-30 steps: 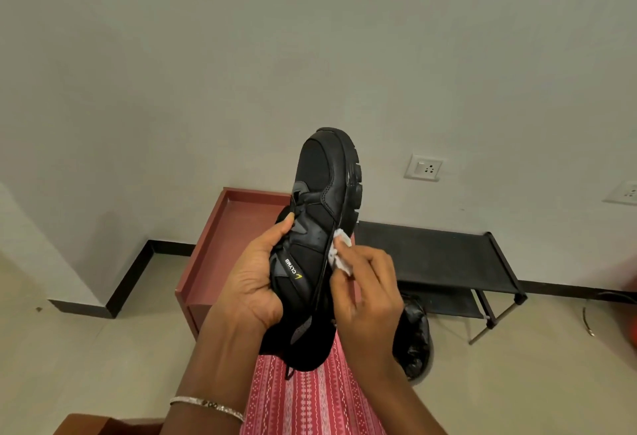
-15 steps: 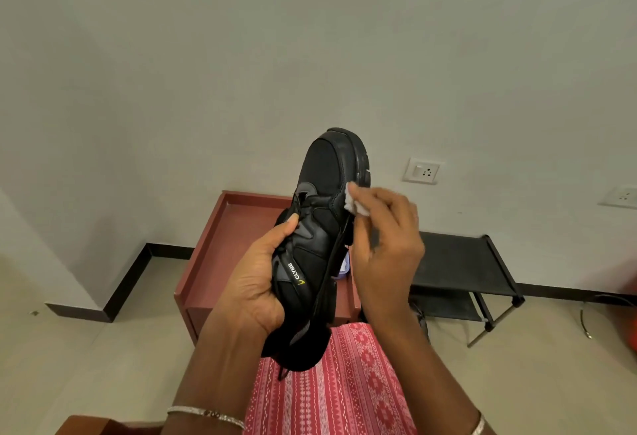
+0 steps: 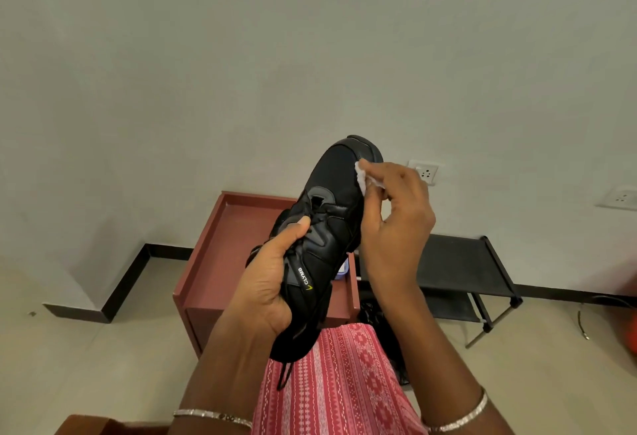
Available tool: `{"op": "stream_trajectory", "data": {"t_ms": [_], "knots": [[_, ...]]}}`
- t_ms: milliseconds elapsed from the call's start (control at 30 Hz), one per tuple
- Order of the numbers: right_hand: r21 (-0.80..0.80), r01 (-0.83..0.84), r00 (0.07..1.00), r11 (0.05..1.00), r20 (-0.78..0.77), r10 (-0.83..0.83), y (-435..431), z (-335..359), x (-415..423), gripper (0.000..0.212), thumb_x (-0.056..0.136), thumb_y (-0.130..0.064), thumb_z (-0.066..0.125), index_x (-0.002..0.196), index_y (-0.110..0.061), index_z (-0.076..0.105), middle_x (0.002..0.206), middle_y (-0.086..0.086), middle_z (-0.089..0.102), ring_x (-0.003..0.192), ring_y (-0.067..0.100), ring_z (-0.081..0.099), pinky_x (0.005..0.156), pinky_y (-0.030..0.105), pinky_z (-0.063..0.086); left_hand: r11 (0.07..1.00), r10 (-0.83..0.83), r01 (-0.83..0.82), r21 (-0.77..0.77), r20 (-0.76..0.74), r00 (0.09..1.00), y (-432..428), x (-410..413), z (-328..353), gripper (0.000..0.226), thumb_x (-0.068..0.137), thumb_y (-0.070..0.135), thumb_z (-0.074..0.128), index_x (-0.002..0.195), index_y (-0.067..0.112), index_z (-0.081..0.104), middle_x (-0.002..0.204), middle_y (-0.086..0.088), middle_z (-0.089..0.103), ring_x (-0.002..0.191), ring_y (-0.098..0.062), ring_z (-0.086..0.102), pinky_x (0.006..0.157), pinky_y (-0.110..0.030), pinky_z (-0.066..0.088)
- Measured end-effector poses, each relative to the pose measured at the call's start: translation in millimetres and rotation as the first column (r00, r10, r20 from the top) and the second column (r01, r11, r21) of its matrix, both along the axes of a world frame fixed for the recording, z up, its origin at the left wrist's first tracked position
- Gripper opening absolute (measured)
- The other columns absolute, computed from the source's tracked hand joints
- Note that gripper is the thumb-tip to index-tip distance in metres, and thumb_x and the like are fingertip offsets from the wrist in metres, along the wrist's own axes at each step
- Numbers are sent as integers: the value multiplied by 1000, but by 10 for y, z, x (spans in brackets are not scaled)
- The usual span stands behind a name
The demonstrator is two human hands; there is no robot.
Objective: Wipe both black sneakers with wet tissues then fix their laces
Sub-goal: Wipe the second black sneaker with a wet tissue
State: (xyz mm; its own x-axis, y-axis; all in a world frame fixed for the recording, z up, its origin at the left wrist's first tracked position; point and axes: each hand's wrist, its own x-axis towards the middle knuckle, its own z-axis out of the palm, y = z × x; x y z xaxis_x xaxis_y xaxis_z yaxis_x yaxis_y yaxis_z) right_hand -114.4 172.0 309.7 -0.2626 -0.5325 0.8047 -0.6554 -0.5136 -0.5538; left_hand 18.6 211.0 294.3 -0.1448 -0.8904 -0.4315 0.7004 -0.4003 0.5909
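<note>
While the left hand (image 3: 267, 283) curls round the middle of the black sneaker (image 3: 331, 227), thumb pressed on the laces (image 3: 310, 227) and the other fingers hidden behind the shoe, the sneaker stands raised in the air with its toe pointing up and away and its heel down near the lap. The right hand (image 3: 396, 224) pinches a small white wet tissue (image 3: 363, 177) between thumb and fingertips and holds it against the right side of the toe, just below the tip. A loose lace end hangs from the heel over the red patterned cloth (image 3: 337, 386) on the lap. Each wrist carries a thin silver bangle (image 3: 210, 415). Beyond the sneaker stands a reddish-brown cabinet (image 3: 213, 262) with a raised rim on top, set against the far wall; to its right is a low black rack (image 3: 465, 269). On the floor between lap and rack lies a dark shape, partly hidden by the right forearm; whether it is the second sneaker cannot be told. A white wall socket (image 3: 425, 172) shows just right of the right hand.
</note>
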Motion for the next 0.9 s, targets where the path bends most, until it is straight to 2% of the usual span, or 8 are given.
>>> {"op": "stream_trajectory", "data": {"t_ms": [133,233,367,467,533,700,800,900], "knots": [[-24,-36,999,999,-28,36,288,-219,184,26,92,3,62,113,-9,74,109,2,67,102,19,62,85,31,55,1000,-10,10,-6,-32,999,-28,54,11,37,86,27,71,117,8,71,115,-19,71,108,-36,67,101,-49,50],[-10,-78,995,997,-62,77,480,-411,276,26,92,-2,63,115,-8,73,110,2,68,106,16,62,90,30,54,1000,-22,21,-15,-59,998,-29,87,13,33,88,27,68,115,8,72,113,-19,72,97,-34,71,92,-46,55],[-52,-36,997,998,-76,32,279,-244,159,23,92,-7,65,113,-7,74,105,5,70,99,17,63,86,26,54,1000,-4,4,-5,-5,1000,-18,63,16,35,86,26,71,115,6,72,110,-19,73,98,-35,70,96,-46,53],[-77,49,999,996,-19,-51,32,22,9,21,93,-4,65,110,-7,76,102,4,72,94,22,65,87,17,48,1000,-16,16,-18,35,999,22,-2,31,29,86,22,70,109,6,74,103,-19,74,83,-32,73,71,-39,61],[-66,76,997,995,17,-75,-86,134,-71,22,93,-2,64,109,-8,76,101,3,72,91,23,65,84,17,48,1000,-18,18,-19,26,999,43,-27,39,26,86,18,70,107,4,74,102,-19,75,80,-31,74,63,-38,62],[-70,60,997,996,-36,-63,45,-63,-39,24,93,0,63,111,-9,75,99,3,70,92,22,61,79,23,49,1000,-12,13,-21,49,999,11,18,25,33,82,23,73,111,7,74,105,-19,74,91,-34,72,82,-42,59],[-59,19,999,998,-24,-20,305,-384,110,27,91,1,65,114,-7,73,94,2,66,88,17,58,74,24,51,1000,-28,29,-6,49,998,-12,68,-9,39,82,30,73,114,8,73,112,-19,72,105,-37,68,98,-50,51],[-51,-14,1000,999,-15,13,344,-468,130,29,87,6,67,113,-6,73,96,3,68,92,17,60,80,24,53,1000,-22,23,-2,55,998,-37,108,-28,41,81,30,75,116,8,72,114,-19,71,109,-39,66,101,-50,48]]}}
